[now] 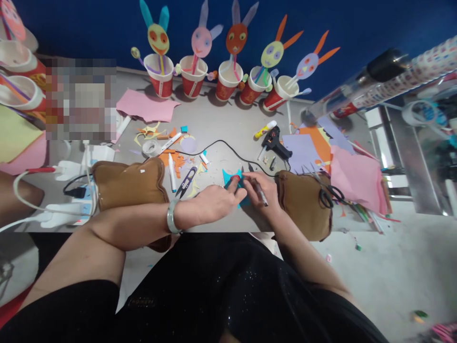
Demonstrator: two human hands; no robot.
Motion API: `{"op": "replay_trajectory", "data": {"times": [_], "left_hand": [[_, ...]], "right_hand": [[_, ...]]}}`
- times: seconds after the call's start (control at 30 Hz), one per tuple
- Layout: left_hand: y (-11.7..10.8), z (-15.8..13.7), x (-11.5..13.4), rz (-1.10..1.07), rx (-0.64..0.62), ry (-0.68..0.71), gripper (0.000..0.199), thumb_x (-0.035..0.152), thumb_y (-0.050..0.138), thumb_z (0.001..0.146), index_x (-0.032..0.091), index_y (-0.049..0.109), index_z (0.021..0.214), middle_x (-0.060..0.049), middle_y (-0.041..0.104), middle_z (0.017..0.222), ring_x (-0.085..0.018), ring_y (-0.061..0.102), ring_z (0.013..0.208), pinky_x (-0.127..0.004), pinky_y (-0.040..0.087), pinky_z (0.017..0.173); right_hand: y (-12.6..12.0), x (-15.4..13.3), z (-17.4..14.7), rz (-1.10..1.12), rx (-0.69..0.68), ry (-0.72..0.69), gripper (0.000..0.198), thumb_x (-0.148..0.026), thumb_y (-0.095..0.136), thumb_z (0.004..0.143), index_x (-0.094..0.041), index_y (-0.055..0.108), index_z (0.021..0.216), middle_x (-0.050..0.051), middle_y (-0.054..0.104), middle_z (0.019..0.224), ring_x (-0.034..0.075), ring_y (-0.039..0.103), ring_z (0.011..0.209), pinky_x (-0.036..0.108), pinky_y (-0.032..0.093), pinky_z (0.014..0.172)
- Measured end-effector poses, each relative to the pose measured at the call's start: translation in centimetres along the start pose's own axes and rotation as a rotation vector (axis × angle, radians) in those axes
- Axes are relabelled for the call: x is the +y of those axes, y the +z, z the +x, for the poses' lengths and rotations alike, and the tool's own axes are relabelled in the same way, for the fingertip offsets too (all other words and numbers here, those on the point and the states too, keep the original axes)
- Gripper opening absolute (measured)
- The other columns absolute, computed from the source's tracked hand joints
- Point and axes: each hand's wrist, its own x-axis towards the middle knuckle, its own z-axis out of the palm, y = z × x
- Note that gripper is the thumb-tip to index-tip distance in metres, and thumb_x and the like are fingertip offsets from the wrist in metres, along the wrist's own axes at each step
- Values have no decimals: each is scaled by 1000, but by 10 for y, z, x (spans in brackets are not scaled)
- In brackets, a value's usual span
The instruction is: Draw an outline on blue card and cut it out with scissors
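My left hand (223,202), a pale bangle on its wrist, bends over a piece of teal paper (227,177) near the table's front edge. Its fingers are mostly curled, and an extended finger presses a small red thing (235,177) against the paper. What the red thing is I cannot make out. Just to the right, my right hand (262,188) is closed around a slim pen (263,198), its fingers touching the paper's right side. Both hands hide part of the teal paper.
Red paper cups (159,83) with paper rabbits line the back. A black glue gun (274,143) and its cable lie ahead. Thread snips (187,180), a white marker (172,171) and orange scraps are at left. Brown cushions (130,183) flank my arms; black scissors (330,195) lie right.
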Motion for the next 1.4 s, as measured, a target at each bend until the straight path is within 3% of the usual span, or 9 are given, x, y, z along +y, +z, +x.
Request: {"op": "replay_trajectory", "data": {"times": [0.2,0.3,0.4,0.57,0.67,0.87,1.07,1.4], "left_hand": [[3,-4,0,84,193,169,41,6,24,99,9,52,130,-25,61,129,-22,74,77,-33,54,57],[2,-4,0,73,168,262,37,6,27,99,10,57,120,-19,68,108,-24,73,77,-33,53,57],[5,-3,-2,54,143,286,32,4,31,97,11,59,113,-14,69,94,-24,73,76,-33,52,58],[14,-2,-4,95,118,230,36,1,32,94,7,58,119,-23,64,124,-19,70,72,-31,50,57],[20,1,-5,91,67,184,40,1,32,94,7,55,126,-27,58,138,-19,71,74,-30,51,59],[16,3,-5,74,-66,176,48,-2,26,92,0,54,130,-29,63,131,-25,73,84,-33,54,63],[6,1,-4,2,-96,125,48,-3,29,92,2,54,132,-29,61,133,-25,74,88,-34,56,68],[15,2,-5,15,-66,142,47,-3,31,92,3,57,130,-28,62,132,-25,74,86,-34,56,67]], "right_hand": [[8,7,13,-56,-133,-59,27,-32,67,89,-20,70,112,8,65,96,18,63,76,33,55,67],[13,7,14,-83,-119,-65,16,-33,66,91,-21,73,100,6,65,87,19,63,76,33,55,68],[10,8,15,-78,-19,-29,16,-34,66,92,-21,72,100,7,69,92,20,66,81,36,57,74],[-5,11,12,-14,136,114,26,-39,64,94,-21,70,111,8,73,101,19,68,79,36,58,77],[-10,13,8,-3,129,117,27,-41,67,92,-21,71,109,7,73,96,19,67,77,35,58,75],[-6,17,2,-30,-32,23,24,-37,68,91,-22,74,108,6,70,89,18,64,74,35,56,71],[1,20,4,-60,-65,-49,23,-33,67,92,-23,74,111,5,68,89,17,61,71,33,55,67],[7,21,7,-91,-80,-66,23,-32,65,93,-23,73,112,7,68,91,18,62,75,34,56,71]]}}
